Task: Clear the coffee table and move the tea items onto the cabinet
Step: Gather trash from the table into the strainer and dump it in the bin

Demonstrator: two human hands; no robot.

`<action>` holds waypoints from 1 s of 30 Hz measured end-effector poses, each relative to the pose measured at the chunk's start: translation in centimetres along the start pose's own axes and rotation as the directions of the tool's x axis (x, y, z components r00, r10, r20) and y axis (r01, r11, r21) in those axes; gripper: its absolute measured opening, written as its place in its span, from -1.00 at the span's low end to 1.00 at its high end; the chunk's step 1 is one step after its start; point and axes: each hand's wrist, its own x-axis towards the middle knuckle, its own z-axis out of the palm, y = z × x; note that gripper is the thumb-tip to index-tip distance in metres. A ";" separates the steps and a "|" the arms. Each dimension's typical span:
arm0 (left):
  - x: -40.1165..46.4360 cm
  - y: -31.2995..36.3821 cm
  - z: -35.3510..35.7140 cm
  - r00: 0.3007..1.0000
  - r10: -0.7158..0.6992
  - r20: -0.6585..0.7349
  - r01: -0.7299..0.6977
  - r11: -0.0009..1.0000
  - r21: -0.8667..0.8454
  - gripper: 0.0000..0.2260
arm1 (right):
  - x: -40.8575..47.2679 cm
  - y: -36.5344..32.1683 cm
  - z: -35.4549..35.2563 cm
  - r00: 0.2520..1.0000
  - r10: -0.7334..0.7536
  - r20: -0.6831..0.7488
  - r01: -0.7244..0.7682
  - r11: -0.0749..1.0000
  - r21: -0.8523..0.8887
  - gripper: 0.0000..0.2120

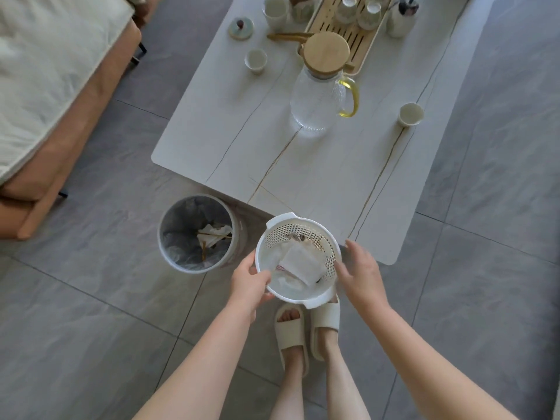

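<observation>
A white perforated strainer basket (321,234) with used tissues and scraps inside hangs over the floor at the near corner of the white coffee table (303,165). My left hand (250,283) grips its left rim. My right hand (360,268) touches its right side, fingers spread. On the table stand a glass pitcher (318,98) with a wooden lid, a bamboo tea tray (360,40) holding small cups, two loose cups (256,60) (410,114), a taller cup (275,12), a lid (241,28) and a white jar (401,18).
A grey waste bin (169,237) with a liner and some paper scraps stands on the tiled floor left of the basket. An orange sofa (75,122) with a pale cover fills the left. My feet in slippers (306,331) are below the basket.
</observation>
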 end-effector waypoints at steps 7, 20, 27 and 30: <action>-7.4 4.6 -1.4 0.989 0.110 0.100 -0.107 0.994 -0.031 -0.46 | -6.7 -5.5 -5.8 0.989 0.128 0.069 -0.145 0.872 0.467 -0.74; -19.6 10.6 -3.1 0.931 0.302 0.205 -0.295 0.953 -0.068 -0.83 | -16.6 -12.4 -14.7 0.974 0.214 -0.074 -0.088 0.661 0.746 -0.71; -24.9 10.8 -1.6 0.890 0.342 0.301 -0.352 0.936 -0.022 -0.81 | -21.4 -11.4 -18.7 0.969 0.216 -0.119 -0.023 0.560 0.828 -0.69; -26.7 10.2 -0.1 0.869 0.344 0.355 -0.371 0.929 0.010 -0.82 | -23.2 -9.7 -20.2 0.962 0.225 -0.154 0.006 0.546 0.838 -0.65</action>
